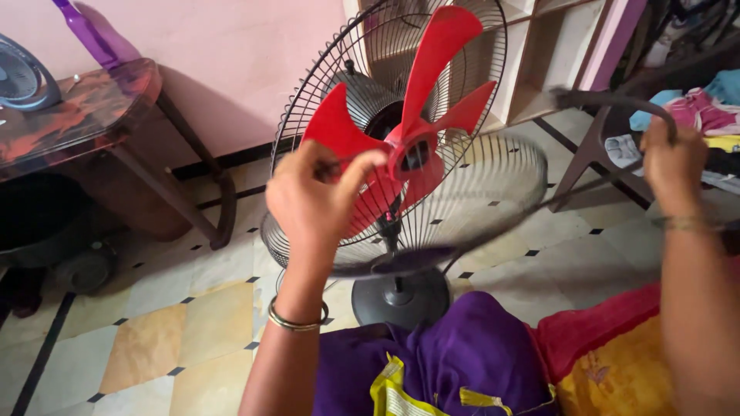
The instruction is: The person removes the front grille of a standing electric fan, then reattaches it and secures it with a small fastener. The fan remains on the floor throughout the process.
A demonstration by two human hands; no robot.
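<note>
The front fan guard (462, 208) is held tilted, nearly flat, below the red blades (416, 115): left hand (316, 200) fingers pinched on its near rim, right hand (674, 166) closed around a dark ring (617, 100) well right.

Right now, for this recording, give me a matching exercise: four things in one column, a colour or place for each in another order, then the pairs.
Things:
1. fan blades
2. front grille
3. fan base
4. side table

Colour or place:
a. round and dark, on the tiled floor
b. red
c. at the left against the pink wall
d. gripped by the left hand, tipped forward and blurred

The right hand holds a dark ring.

Pairs: 1-b, 2-d, 3-a, 4-c
</note>
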